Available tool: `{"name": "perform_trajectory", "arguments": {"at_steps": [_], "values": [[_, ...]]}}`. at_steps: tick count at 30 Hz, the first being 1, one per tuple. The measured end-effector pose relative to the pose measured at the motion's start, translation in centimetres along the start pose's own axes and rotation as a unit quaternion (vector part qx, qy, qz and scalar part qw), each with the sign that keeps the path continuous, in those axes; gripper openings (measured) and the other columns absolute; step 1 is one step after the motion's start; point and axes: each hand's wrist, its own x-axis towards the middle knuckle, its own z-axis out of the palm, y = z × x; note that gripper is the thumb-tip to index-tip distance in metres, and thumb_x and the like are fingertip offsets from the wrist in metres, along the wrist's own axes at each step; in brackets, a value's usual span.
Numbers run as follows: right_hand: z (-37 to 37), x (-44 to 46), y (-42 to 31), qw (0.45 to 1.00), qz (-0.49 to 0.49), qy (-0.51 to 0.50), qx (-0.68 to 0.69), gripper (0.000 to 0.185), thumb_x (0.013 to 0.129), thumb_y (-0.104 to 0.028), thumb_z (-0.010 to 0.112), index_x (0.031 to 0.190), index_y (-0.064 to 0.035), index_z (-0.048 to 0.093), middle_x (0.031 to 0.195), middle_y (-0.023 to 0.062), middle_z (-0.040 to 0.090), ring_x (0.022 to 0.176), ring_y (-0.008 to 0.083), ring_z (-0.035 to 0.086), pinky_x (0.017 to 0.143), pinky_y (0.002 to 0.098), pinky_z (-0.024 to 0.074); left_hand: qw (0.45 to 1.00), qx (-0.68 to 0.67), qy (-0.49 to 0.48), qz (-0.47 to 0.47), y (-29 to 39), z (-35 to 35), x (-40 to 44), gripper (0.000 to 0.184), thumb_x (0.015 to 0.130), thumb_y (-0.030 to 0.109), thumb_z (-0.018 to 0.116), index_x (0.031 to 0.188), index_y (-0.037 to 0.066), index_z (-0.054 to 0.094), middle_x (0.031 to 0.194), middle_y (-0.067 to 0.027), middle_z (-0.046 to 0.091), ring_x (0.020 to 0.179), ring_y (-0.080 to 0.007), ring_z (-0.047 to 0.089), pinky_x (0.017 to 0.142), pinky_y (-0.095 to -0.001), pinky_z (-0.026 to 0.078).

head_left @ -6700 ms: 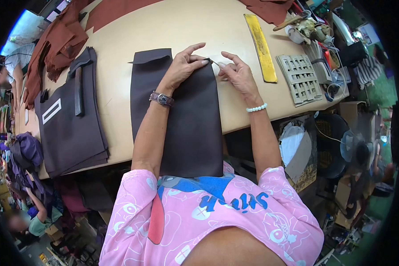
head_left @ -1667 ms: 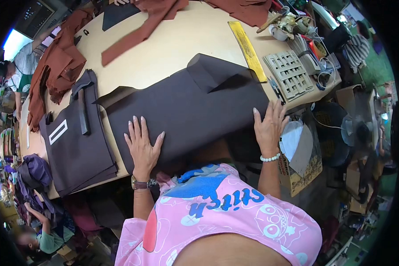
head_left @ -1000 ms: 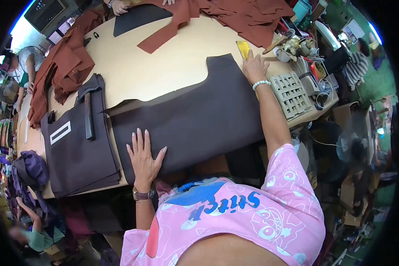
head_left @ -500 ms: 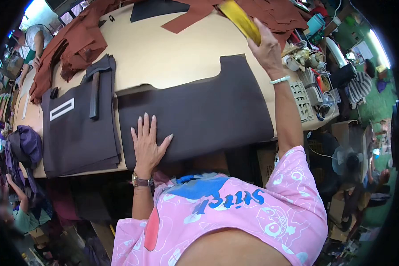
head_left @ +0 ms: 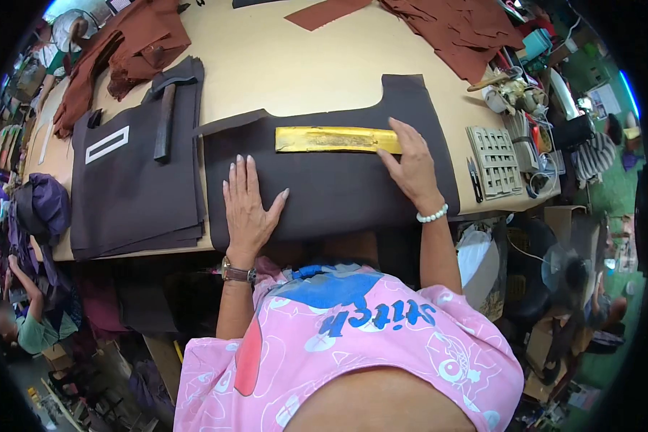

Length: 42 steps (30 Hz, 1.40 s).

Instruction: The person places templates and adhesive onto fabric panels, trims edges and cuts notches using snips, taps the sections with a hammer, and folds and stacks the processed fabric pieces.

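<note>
A large dark brown sheet [head_left: 324, 194], leather or fabric, lies across the front of the table, with a notch cut in its far edge. My left hand [head_left: 248, 209] rests flat on its left part, fingers stretched out and holding nothing. On the same sheet lies a long flat yellow bar [head_left: 324, 140], worn along its middle; I cannot tell its exact kind. My right hand [head_left: 412, 162] grips the bar's right end, thumb on the near side and fingers on the far side.
Left of the sheet is a stack of dark pieces [head_left: 137, 194] bearing a hammer [head_left: 164, 126] and a white rectangular frame [head_left: 108, 145]. Reddish-brown pieces [head_left: 457, 32] lie at the back. A slotted beige rack [head_left: 494, 162] stands right. Another person [head_left: 39, 324] sits at left.
My right hand has brought the yellow bar from above the table's far side down onto the dark sheet. The left hand stays flat on the sheet. The view has shifted slightly.
</note>
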Motion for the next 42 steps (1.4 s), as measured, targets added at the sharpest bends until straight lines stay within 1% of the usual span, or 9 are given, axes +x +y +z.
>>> {"name": "perform_trajectory", "arguments": {"at_steps": [7, 13, 17, 20, 26, 29, 37, 40, 42], "values": [[-0.2, -2.3, 3.5, 0.983, 0.154, 0.039, -0.098, 0.048, 0.081, -0.025, 0.063, 0.118, 0.0032, 0.051, 0.107, 0.0178, 0.060, 0.104, 0.0325, 0.053, 0.090, 0.0422, 0.0382, 0.999, 0.009, 0.046, 0.020, 0.9, -0.9, 1.5, 0.072, 0.083, 0.035, 0.060, 0.139, 0.003, 0.028, 0.141, -0.0196, 0.032, 0.131, -0.0353, 0.028, 0.105, -0.0533, 0.021], [0.2, -0.5, 1.9, 0.969, 0.242, 0.047, 0.008, 0.041, 0.083, -0.021, 0.059, 0.116, 0.0027, 0.053, 0.102, 0.0182, 0.063, 0.096, 0.0344, 0.058, 0.083, 0.0412, 0.0434, 0.999, -0.003, 0.037, -0.005, 1.7, 1.8, 4.0, 0.071, 0.079, 0.031, 0.064, 0.136, 0.002, 0.032, 0.127, -0.0185, 0.046, 0.124, -0.0352, 0.038, 0.100, -0.0577, 0.026], [1.5, 1.1, 2.9, 0.962, 0.226, 0.072, 0.137, 0.038, 0.084, -0.013, 0.054, 0.117, 0.0044, 0.051, 0.106, 0.0185, 0.062, 0.100, 0.0353, 0.058, 0.089, 0.0395, 0.0426, 0.998, -0.014, 0.050, -0.018, 1.8, 2.3, 4.7, 0.068, 0.078, 0.028, 0.065, 0.134, 0.003, 0.035, 0.126, -0.0195, 0.047, 0.122, -0.0353, 0.040, 0.098, -0.0580, 0.029], [2.6, 1.4, 3.4, 0.956, 0.219, 0.086, 0.177, 0.037, 0.085, -0.011, 0.054, 0.119, 0.0034, 0.051, 0.106, 0.0163, 0.063, 0.103, 0.0270, 0.059, 0.092, 0.0349, 0.0425, 0.997, -0.026, 0.072, -0.034, 1.0, 2.1, 5.2, 0.067, 0.078, 0.027, 0.066, 0.133, 0.003, 0.037, 0.126, -0.0198, 0.047, 0.122, -0.0353, 0.041, 0.098, -0.0573, 0.030], [3.6, 0.5, 3.4, 0.961, 0.220, 0.113, 0.124, 0.037, 0.086, -0.006, 0.053, 0.121, 0.0037, 0.049, 0.107, 0.0144, 0.063, 0.104, 0.0237, 0.057, 0.093, 0.0326, 0.0411, 0.993, -0.067, 0.087, -0.039, -0.4, 3.2, 5.0, 0.064, 0.076, 0.024, 0.067, 0.130, 0.003, 0.040, 0.127, -0.0168, 0.047, 0.124, -0.0344, 0.038, 0.100, -0.0574, 0.026], [3.8, 0.6, 3.8, 0.942, 0.222, 0.146, 0.204, 0.037, 0.082, -0.003, 0.054, 0.118, 0.0050, 0.051, 0.100, 0.0156, 0.064, 0.099, 0.0258, 0.059, 0.093, 0.0351, 0.0411, 0.991, -0.087, 0.088, -0.042, -0.5, 3.2, 5.3, 0.061, 0.075, 0.023, 0.068, 0.128, 0.004, 0.044, 0.125, -0.0163, 0.050, 0.122, -0.0337, 0.040, 0.100, -0.0573, 0.026], [3.5, 0.7, 3.7, 0.927, 0.238, 0.123, 0.263, 0.041, 0.083, 0.001, 0.052, 0.123, 0.0056, 0.046, 0.108, 0.0163, 0.063, 0.105, 0.0241, 0.058, 0.095, 0.0329, 0.0397, 0.984, -0.151, 0.041, -0.090, -0.1, 2.4, 5.2, 0.053, 0.075, 0.022, 0.068, 0.121, 0.004, 0.049, 0.118, -0.0171, 0.054, 0.116, -0.0333, 0.044, 0.097, -0.0508, 0.031], [3.4, 0.7, 3.7, 0.929, 0.239, 0.116, 0.259, 0.042, 0.083, 0.001, 0.051, 0.123, 0.0058, 0.045, 0.109, 0.0166, 0.062, 0.106, 0.0244, 0.057, 0.095, 0.0329, 0.0392, 0.987, -0.083, 0.141, 0.001, -0.1, 2.6, 5.4, 0.048, 0.076, 0.021, 0.068, 0.116, 0.001, 0.053, 0.112, -0.0180, 0.057, 0.110, -0.0342, 0.048, 0.097, -0.0467, 0.031], [3.4, 0.7, 3.6, 0.929, 0.241, 0.114, 0.257, 0.042, 0.083, 0.001, 0.051, 0.123, 0.0058, 0.045, 0.110, 0.0163, 0.062, 0.107, 0.0246, 0.057, 0.096, 0.0333, 0.0387, 0.988, -0.101, 0.111, -0.025, -0.3, 2.8, 5.3, 0.045, 0.076, 0.022, 0.067, 0.113, 0.000, 0.055, 0.108, -0.0192, 0.059, 0.107, -0.0351, 0.050, 0.097, -0.0457, 0.030]]}}
